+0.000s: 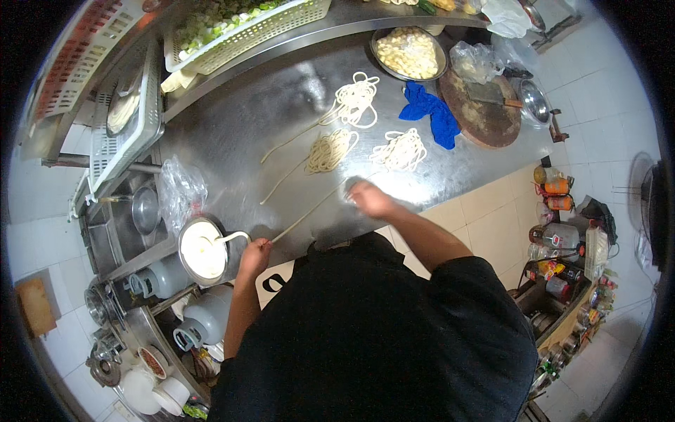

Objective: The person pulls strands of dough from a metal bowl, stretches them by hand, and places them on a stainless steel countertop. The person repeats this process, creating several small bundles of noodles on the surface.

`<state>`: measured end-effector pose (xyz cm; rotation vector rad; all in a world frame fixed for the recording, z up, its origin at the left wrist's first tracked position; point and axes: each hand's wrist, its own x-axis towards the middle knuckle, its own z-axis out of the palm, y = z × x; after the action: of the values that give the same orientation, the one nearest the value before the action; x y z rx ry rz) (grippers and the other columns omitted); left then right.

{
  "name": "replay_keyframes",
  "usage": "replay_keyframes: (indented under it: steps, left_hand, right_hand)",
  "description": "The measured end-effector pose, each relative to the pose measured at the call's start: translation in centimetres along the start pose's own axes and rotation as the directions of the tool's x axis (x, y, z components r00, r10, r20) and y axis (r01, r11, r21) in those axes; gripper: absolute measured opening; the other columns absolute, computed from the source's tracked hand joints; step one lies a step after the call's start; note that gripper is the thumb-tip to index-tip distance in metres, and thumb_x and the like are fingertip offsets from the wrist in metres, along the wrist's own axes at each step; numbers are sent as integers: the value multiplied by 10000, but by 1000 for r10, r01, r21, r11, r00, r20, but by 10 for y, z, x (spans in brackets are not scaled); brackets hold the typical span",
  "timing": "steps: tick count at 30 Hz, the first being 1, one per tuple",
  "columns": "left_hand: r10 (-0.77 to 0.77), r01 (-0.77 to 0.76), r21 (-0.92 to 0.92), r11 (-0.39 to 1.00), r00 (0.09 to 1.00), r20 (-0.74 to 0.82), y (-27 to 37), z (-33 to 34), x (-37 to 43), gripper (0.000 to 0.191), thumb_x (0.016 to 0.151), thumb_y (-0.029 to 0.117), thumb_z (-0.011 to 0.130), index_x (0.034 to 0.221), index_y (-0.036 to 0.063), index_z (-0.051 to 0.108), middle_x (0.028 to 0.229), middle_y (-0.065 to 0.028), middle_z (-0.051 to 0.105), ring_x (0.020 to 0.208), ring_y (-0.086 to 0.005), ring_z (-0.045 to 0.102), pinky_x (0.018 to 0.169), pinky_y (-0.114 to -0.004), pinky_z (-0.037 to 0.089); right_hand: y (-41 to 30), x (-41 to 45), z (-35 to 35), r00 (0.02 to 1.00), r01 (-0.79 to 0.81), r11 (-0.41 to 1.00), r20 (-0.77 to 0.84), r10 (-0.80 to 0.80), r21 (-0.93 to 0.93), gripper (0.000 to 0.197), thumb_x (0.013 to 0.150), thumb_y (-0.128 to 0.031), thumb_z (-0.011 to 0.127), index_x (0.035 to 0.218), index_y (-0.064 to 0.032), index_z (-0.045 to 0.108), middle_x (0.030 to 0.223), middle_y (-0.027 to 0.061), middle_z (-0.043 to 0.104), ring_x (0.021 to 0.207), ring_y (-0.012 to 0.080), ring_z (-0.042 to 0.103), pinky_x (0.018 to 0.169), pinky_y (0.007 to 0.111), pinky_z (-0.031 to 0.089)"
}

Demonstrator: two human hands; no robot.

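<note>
My left hand (256, 256) pinches a long dough strand (308, 213) near the table's front edge. On its left, the thicker part of the strand leads back to coiled pale dough (202, 248) in a metal bowl (227, 259). The thinner part stretches over the steel toward a noodle pile (399, 151). My right hand (369, 199), blurred by motion, is just beside the strand below that pile; whether its fingers grip the strand is unclear. Farther back lie two more noodle piles, one upper (356, 103) and one middle (329, 150), each with a loose tail trailing left.
The steel table (237, 132) also bears a blue cloth (430, 113), a round chopping board (488, 124) with a cleaver (485, 93), and a bowl of pale chunks (407, 55). A plastic bag (182, 192) lies left. Gas cylinders (203, 322) stand below left; a shelf (253, 53) overhangs behind.
</note>
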<state>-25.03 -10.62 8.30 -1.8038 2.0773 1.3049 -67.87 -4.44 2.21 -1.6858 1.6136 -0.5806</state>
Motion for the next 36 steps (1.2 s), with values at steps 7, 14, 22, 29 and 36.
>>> replay_keyframes:
  steps: [7,14,22,29,36]
  left_hand:
    - [69,-74,67,995,995,77,7,0,9,332,994,331,617,1125,39,703,1019,-231,719,974,-389,695,832,-463,526]
    - [69,-71,12,997,989,130,58,-16,-2,354,980,341,635,1160,42,687,1033,-225,723,963,-404,694,828,-452,528]
    - [375,-379,75,922,925,59,106,-49,-25,361,1002,335,594,1209,54,683,1080,-239,711,1017,-424,679,875,-487,524]
    - [-50,-33,351,936,974,223,1,-108,-74,411,1008,409,602,999,25,749,895,-227,721,842,-407,685,798,-461,526]
    - [-323,321,52,946,946,27,-160,-209,-174,593,915,564,720,936,-28,751,793,-120,702,769,-194,626,759,-375,521]
  right_hand:
    - [8,-55,-143,781,-138,990,-610,132,38,124,969,-105,621,1043,-17,667,924,150,687,796,259,667,741,383,553]
    - [-46,-35,-4,890,-454,890,50,452,36,344,1016,-126,528,1334,-29,615,1348,162,637,1201,314,628,1032,406,519]
    - [-151,43,50,885,171,959,392,-251,226,369,976,-350,657,1191,-50,662,1216,209,660,1109,377,644,931,468,514]
    - [-86,53,-14,880,161,934,474,10,-318,491,1002,-559,511,1002,-124,738,1014,173,726,961,407,683,831,520,539]
    - [-27,42,-59,935,145,924,353,-11,-355,465,1006,-534,535,883,-131,731,871,149,720,854,409,675,763,525,526]
